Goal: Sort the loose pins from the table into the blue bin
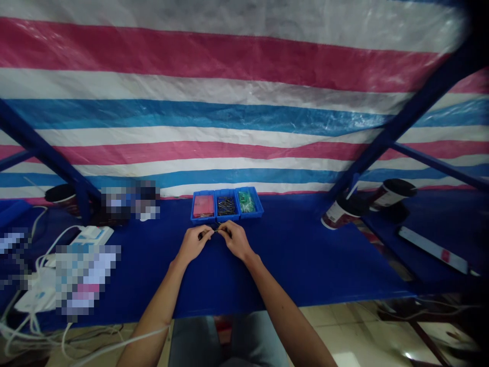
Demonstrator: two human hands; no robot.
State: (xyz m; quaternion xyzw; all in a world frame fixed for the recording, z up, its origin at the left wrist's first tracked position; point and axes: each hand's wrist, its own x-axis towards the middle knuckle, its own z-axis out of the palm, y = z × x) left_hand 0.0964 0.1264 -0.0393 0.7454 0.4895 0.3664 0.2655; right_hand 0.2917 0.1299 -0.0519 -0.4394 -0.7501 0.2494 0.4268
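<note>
In the head view, my left hand [194,242] and my right hand [236,239] meet over the blue table just in front of three small blue bins. Both are closed in a pinch, fingertips almost touching. Between them shows a small thin piece [216,231], too tiny to name exactly. The left bin holds flat pink-red pieces [204,206]. Dark, thin, screw-like pieces [226,206] lie in the middle bin [228,217]. Green and clear small plastic pieces [246,200] fill the right bin.
White power strips [91,234] with tangled cables [36,306] lie at the left. Dark lidded cups [338,213] stand at the right, near a slanted blue frame bar [370,155]. A long white object [431,248] lies farther right. Striped sheeting [244,117] hangs behind the table [305,265].
</note>
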